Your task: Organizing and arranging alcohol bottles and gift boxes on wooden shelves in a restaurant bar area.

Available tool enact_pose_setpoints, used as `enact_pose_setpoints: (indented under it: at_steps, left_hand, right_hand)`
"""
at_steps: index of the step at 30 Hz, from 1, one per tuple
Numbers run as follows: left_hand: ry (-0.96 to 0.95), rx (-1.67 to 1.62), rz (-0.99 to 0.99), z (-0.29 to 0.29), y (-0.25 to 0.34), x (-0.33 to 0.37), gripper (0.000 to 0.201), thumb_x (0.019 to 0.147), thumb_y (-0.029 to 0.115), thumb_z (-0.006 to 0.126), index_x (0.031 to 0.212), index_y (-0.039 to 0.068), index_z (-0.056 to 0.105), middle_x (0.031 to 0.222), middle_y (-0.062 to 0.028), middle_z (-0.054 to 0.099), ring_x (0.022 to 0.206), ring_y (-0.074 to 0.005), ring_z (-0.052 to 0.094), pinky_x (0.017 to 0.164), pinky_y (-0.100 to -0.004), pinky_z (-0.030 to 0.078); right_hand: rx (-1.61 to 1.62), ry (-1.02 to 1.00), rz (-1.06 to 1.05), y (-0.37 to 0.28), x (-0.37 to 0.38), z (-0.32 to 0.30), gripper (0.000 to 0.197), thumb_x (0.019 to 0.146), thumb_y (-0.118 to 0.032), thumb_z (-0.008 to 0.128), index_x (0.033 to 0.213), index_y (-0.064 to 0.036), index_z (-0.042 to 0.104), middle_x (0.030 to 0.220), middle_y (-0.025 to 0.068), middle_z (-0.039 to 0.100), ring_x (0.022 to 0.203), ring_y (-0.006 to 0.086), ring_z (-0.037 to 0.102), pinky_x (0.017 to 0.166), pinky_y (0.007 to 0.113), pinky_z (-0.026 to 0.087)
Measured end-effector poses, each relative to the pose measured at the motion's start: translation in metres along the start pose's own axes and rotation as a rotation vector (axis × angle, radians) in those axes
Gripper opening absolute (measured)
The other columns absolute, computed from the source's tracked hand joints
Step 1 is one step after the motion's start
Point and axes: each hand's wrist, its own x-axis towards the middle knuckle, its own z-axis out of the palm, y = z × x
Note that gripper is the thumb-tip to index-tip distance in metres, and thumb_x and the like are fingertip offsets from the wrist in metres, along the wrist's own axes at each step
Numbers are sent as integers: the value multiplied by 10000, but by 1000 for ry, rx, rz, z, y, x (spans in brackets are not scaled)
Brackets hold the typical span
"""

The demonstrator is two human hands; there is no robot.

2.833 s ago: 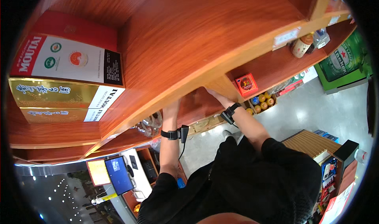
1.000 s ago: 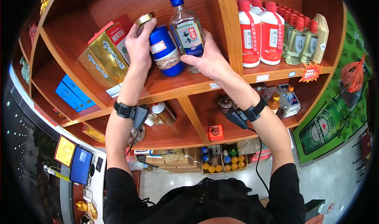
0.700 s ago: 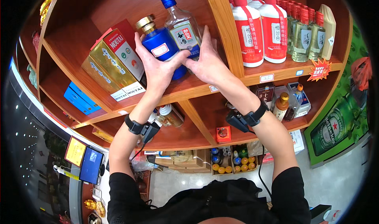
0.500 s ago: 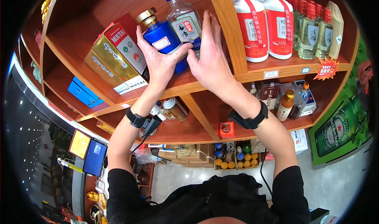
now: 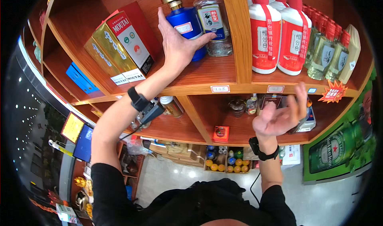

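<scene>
On the upper shelf, my left hand (image 5: 177, 46) is cupped around a blue bottle (image 5: 184, 19) with a gold cap. Its fingers run up the bottle's left side, while the thumb crosses the lower front and reaches the label of a clear glass liquor bottle (image 5: 218, 42). Those two bottles stand side by side, close together. My right hand (image 5: 279, 118) is empty, palm turned up and fingers apart, somewhat blurred. It hovers in front of the lower right compartment and hides part of a dark box (image 5: 273, 99) there.
Gold-and-red liquor boxes (image 5: 121, 46) stand left of the bottles. Right of the wooden divider (image 5: 239, 38) are white-and-red bottles (image 5: 265, 38) and red-capped clear bottles (image 5: 322, 52). A small red box (image 5: 221, 134) sits on the lower shelf. Crates of yellow-topped bottles (image 5: 238, 166) stand below.
My right hand has left the clear bottle and swung down and right, opening out. My left hand stays at the blue bottle. The view has shifted, and a price tag below the bottles is now uncovered.
</scene>
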Motion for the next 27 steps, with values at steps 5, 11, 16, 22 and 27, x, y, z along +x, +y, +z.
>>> enact_pose_setpoints:
  at_steps: [5,11,16,22,27]
  left_hand:
    - [65,135,80,26,-26,0,1576,607,538,1050,1658,-87,55,1459,-341,412,1325,-481,546,1096,-526,522]
    - [87,110,112,40,-47,3,1582,576,565,1051,1650,-71,79,1416,-331,427,1255,-489,589,1034,-530,562]
    - [10,105,26,48,-55,2,1559,605,602,1031,1664,-46,89,1410,-318,437,1293,-468,573,1050,-525,557]
    - [-94,6,-177,45,-43,4,892,954,374,804,1622,-28,370,1650,-340,313,1477,-519,419,1207,-531,425]
    - [29,228,28,55,-57,21,1155,791,446,912,1623,-35,271,1459,-326,472,1330,-493,525,1105,-513,497]
  right_hand:
    - [-232,24,203,55,-8,-12,693,1093,-357,518,1592,86,331,1629,276,341,1558,439,315,1296,614,229]
    - [-372,-45,84,87,-30,-11,812,1100,-569,350,1579,87,363,1668,227,299,1610,419,206,1311,617,188]
    - [-259,59,113,87,-38,5,881,1076,-672,301,1526,80,382,1655,197,264,1605,391,182,1306,622,216]
    - [-258,46,43,95,-41,8,874,1067,-669,279,1515,72,401,1634,189,285,1587,393,200,1298,640,221]
    - [-247,65,87,90,-43,19,876,1083,-660,277,1537,78,399,1661,198,277,1609,409,164,1304,642,186]
